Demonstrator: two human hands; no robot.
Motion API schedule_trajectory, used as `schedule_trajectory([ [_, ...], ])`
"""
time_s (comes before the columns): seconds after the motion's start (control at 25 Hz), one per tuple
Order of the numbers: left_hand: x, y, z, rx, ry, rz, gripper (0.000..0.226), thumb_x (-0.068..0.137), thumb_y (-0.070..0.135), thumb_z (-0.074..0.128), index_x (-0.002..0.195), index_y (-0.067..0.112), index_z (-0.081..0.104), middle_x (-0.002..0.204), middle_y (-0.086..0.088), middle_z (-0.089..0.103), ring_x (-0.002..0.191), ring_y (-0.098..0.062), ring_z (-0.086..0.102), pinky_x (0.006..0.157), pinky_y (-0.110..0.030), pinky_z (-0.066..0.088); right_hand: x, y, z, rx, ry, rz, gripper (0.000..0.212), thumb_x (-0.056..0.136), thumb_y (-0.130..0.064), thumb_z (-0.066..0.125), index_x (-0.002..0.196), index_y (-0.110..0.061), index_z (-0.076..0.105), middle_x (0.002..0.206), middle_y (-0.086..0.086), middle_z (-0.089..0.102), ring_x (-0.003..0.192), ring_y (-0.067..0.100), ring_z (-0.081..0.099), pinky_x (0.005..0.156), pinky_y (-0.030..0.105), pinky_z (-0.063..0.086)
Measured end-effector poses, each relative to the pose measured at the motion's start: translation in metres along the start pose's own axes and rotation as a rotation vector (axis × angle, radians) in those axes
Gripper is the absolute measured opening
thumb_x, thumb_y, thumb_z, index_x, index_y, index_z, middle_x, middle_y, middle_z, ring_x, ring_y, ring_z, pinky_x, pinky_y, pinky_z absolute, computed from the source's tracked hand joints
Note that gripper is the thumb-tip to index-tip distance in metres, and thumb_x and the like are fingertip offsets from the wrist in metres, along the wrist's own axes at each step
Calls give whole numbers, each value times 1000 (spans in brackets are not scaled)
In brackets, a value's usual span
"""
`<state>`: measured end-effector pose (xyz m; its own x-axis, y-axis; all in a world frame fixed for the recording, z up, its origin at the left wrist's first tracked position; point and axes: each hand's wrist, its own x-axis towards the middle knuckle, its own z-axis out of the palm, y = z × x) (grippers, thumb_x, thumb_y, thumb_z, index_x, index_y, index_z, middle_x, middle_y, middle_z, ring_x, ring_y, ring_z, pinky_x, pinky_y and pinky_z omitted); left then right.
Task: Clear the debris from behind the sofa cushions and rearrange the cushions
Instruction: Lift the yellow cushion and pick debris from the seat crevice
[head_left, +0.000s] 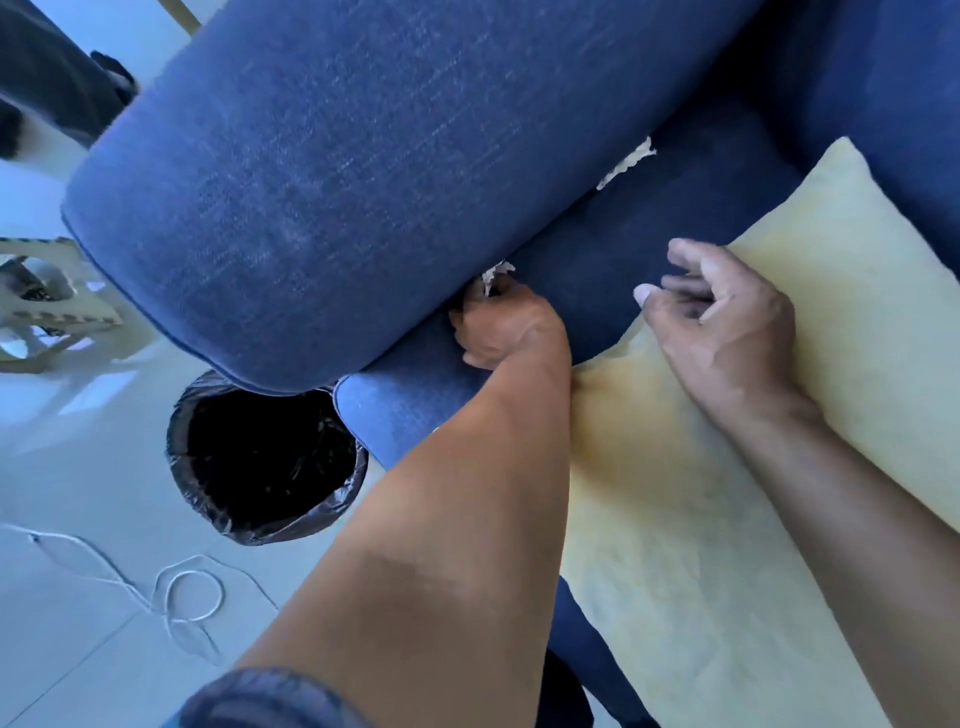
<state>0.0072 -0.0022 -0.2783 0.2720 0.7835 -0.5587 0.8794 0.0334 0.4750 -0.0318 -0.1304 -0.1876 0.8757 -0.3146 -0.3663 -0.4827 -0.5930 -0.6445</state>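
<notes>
- The left hand (501, 325) is pushed into the crease where the big blue fabric sofa armrest (332, 182) meets the darker blue seat cushion (649, 228); its fingers are curled tight around a scrap of crumpled white paper (496, 274), only a ragged tip of which pokes out above the knuckles.
- The fingertips themselves are buried in the gap, so how much paper sits inside the fist cannot be told.
- A second piece of torn white paper (628, 162) sticks out of the same crease further along, mostly swallowed by the fold.
- The right hand (727, 332) hovers over the edge of the pale yellow soft throw pillow (727, 519), fingers loosely bent and apart, holding nothing; whether the palm touches the pillow is hard to make out.
- The pillow lies flat on the seat, its far corners cut off by the frame.
- On the floor, a round bin lined with a black plastic bag (265, 457) stands just beside the armrest, its far rim hidden under it.
- A loose white cord (171, 587) loops on the pale tiles near the bin.
- A beige stool-like frame (47, 306) at the left edge is blurred.
</notes>
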Motion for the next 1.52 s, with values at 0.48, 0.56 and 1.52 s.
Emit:
schedule_trajectory([
  [0.48, 2, -27, -28, 102, -117, 336, 25, 97, 36, 57, 98, 22, 78, 88, -5, 72, 84, -25, 62, 67, -25, 35, 126, -1, 58, -262, -46, -29, 49, 87, -29, 72, 130, -10, 57, 120, 13, 65, 115, 32, 59, 99, 38, 48],
  [0.56, 4, -30, -27, 123, -130, 350, 22, 96, 37, 59, 103, 27, 78, 90, -4, 72, 85, -23, 62, 70, -25, 36, 148, 5, 70, -323, -59, -14, 71, 82, -35, 76, 143, -15, 45, 132, 12, 57, 123, 33, 53, 104, 38, 45],
  [1.52, 6, -31, -160, 202, -349, 504, 21, 89, 31, 54, 88, 24, 74, 73, 8, 70, 69, -6, 55, 75, -26, 49, -4, -53, 31, -213, -22, -107, 29, 97, -9, 52, 114, -19, 74, 100, 3, 77, 95, 28, 68, 86, 29, 53],
])
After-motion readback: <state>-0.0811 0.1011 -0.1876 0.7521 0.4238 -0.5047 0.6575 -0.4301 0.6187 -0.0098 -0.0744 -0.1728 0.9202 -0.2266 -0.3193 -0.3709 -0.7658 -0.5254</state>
